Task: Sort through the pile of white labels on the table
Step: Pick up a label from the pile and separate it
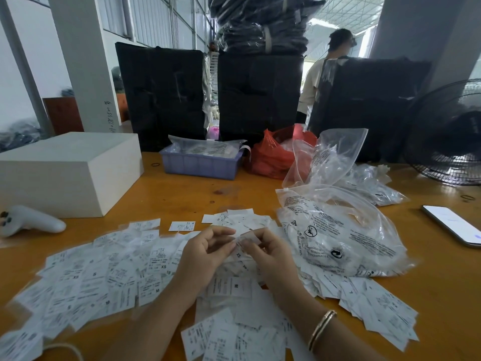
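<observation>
Labels (109, 280), white, loose across worktop (182, 194). Left hand (205, 254) and right hand (268, 254) pinch one label (248, 237) (seemingly sleeved), raised for reading.

White box (70, 173), lilac tray (200, 165), red bag (273, 155), phone (453, 225), black fan (447, 136) on wooden table (187, 194).

A garment warehouse or packing floor is showing here: tall black wrapped bales (166, 95) are standing behind an orange work surface (197, 194), corrugated metal walls (156, 19) are rising beyond, and printed polybags (338, 238) and size labels (109, 277) are lying heaped.
</observation>
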`<action>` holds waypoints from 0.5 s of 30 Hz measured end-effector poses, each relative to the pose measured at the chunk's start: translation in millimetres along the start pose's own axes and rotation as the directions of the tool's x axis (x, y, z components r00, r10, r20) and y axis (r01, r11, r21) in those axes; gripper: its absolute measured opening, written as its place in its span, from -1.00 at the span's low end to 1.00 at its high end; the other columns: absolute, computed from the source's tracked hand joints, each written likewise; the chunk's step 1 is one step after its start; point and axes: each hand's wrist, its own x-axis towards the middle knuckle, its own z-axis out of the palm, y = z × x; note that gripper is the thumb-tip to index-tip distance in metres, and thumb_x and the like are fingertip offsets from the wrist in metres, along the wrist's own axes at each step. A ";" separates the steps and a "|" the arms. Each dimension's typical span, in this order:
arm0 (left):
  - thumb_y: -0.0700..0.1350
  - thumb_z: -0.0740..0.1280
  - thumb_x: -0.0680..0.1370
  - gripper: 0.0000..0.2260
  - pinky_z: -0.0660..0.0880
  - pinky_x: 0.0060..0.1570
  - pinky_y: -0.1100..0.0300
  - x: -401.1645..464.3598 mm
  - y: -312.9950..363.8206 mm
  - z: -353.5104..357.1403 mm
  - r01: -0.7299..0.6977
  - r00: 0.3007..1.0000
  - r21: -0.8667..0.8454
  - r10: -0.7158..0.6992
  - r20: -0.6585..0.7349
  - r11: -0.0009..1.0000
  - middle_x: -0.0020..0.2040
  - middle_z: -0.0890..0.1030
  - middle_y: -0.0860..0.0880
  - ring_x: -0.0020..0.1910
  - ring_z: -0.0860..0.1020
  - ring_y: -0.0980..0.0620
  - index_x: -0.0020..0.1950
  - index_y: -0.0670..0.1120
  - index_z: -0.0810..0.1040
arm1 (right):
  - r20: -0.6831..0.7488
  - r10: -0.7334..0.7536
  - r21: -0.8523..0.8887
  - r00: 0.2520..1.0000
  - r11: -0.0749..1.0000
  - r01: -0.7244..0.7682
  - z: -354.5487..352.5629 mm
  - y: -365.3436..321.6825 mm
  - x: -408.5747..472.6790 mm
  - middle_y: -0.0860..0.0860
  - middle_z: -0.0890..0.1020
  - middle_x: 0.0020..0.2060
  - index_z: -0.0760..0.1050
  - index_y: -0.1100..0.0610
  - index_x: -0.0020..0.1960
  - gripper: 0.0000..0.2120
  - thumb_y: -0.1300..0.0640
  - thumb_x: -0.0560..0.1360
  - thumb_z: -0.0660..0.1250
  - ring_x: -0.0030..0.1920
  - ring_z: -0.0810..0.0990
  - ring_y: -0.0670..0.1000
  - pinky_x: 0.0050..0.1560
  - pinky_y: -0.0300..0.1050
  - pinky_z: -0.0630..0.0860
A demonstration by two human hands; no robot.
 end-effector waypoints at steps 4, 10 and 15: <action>-0.19 0.42 0.47 -0.79 0.49 -0.21 0.48 0.7 -0.9 0.7 0.000 1.000 0.030 0.000 -0.013 1.000 -0.12 0.65 0.27 -0.10 0.61 0.30 0.00 0.10 0.57 | 0.031 -0.055 -0.117 0.998 0.991 0.058 1.8 -0.5 0.3 -0.23 0.58 -0.35 0.56 -0.05 -0.17 -0.81 0.19 0.55 0.30 -0.28 0.50 -0.19 -0.25 -0.32 0.43; -0.19 0.43 0.46 -0.77 0.48 -0.20 0.50 -0.1 0.4 1.2 0.006 0.999 0.003 -0.006 -0.051 1.000 -0.12 0.63 0.29 -0.09 0.59 0.32 0.02 0.11 0.56 | 0.063 -0.049 -0.172 0.997 0.983 0.060 4.2 1.3 -0.1 -0.21 0.54 -0.09 0.38 -0.11 0.33 -0.63 0.19 0.58 0.24 -0.09 0.52 -0.27 -0.08 -0.39 0.45; -0.19 0.45 0.46 -0.76 0.45 -0.23 0.53 1.6 -0.7 -0.6 0.029 0.993 -0.032 -0.032 -0.114 0.999 -0.12 0.64 0.12 -0.10 0.56 0.38 0.01 0.12 0.58 | 0.006 -0.140 -0.234 0.990 0.963 0.137 -1.0 2.1 0.9 -0.22 0.63 -0.20 0.58 -0.15 0.02 -0.75 0.21 0.53 0.33 -0.17 0.55 -0.26 -0.17 -0.42 0.41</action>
